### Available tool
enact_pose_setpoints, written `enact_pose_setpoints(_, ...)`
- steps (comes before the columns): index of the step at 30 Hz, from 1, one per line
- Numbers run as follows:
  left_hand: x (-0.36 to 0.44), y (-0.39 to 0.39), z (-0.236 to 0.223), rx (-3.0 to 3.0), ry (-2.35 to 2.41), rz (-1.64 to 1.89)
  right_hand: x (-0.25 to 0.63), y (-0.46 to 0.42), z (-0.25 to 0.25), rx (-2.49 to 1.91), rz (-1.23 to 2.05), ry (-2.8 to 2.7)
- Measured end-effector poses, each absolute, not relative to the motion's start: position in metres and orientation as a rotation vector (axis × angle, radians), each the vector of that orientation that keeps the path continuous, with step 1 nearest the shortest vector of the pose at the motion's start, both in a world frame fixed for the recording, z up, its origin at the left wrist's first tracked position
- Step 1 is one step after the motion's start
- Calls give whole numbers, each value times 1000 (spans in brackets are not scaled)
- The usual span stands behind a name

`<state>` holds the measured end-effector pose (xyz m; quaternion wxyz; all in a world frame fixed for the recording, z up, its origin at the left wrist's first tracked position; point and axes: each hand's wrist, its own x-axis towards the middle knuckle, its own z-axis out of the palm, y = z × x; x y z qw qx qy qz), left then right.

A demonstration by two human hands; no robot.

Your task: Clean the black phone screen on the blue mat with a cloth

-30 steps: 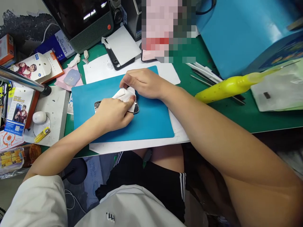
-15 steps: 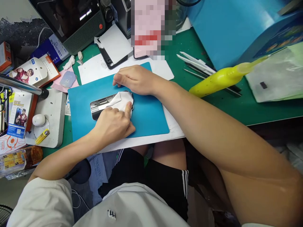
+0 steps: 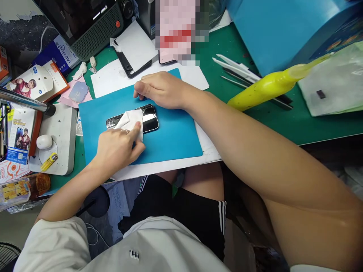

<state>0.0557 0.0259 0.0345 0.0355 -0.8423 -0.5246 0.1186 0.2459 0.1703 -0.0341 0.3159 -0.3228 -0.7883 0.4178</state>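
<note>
A black smartphone with a shiny glass face lies on a blue mat. Over its middle spreads a folded white wipe, which hides part of the glass. My left hand presses the wipe onto the phone with the index finger stretched out and the thumb beside it; the other fingers are partly hidden. Just beyond the phone's far edge, my right hand rests on its side on the mat, loosely curved, with nothing visible in it.
Right of the mat lie several thin tools and a yellow squeeze bottle. Behind stand a dark screen device and a phone under white paper. Leftward are boxes and a grey plate holding a white earbud case and yellow lighter.
My left hand has slid the wipe leftward along the phone, baring the glossy right end that it covered before. My right hand stays in about the same place on the mat.
</note>
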Motion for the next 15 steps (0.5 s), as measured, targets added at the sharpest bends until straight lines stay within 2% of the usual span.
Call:
enact_pose_setpoints(9,76,43,29,-2755,-1462,420,248,168,-34,-837,1118,-2073)
enact_pose_setpoints(15,83,55,33,-2722,-1585,446,249,168,-33,-806,1092,-2108)
